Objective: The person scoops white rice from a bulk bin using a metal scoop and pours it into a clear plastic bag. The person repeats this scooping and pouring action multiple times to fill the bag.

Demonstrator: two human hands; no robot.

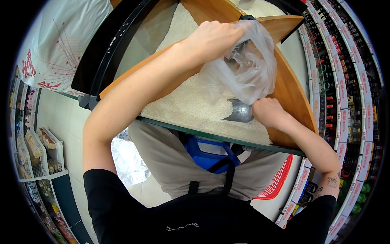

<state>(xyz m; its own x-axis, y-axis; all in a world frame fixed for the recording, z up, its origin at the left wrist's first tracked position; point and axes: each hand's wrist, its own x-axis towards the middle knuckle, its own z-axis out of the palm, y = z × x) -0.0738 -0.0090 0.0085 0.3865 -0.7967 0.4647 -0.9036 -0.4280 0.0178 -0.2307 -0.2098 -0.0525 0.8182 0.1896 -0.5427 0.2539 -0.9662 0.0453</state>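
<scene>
My left hand (218, 39) is closed on the gathered upper edge of a translucent plastic bag (246, 73), holding it above a wooden-walled bin of white rice (189, 103). The bag hangs between my two hands, partly crumpled; dark shapes show through it, too unclear to name. Lower right, my right hand (268, 112) grips the end of a metal scoop (242, 111), whose bowl lies tilted in the rice with grains at its mouth. The lower edge of the bag touches or nearly touches the right hand. The scoop's handle is hidden by the fingers.
Curved wooden dividers (292, 88) split the bin, and a green-edged front panel (195, 131) runs before my knees. A printed white sack (58, 45) stands at left. Shelves of bottles (350, 100) line the right. Below are a blue plastic stool (210, 152) and a red basket (278, 183).
</scene>
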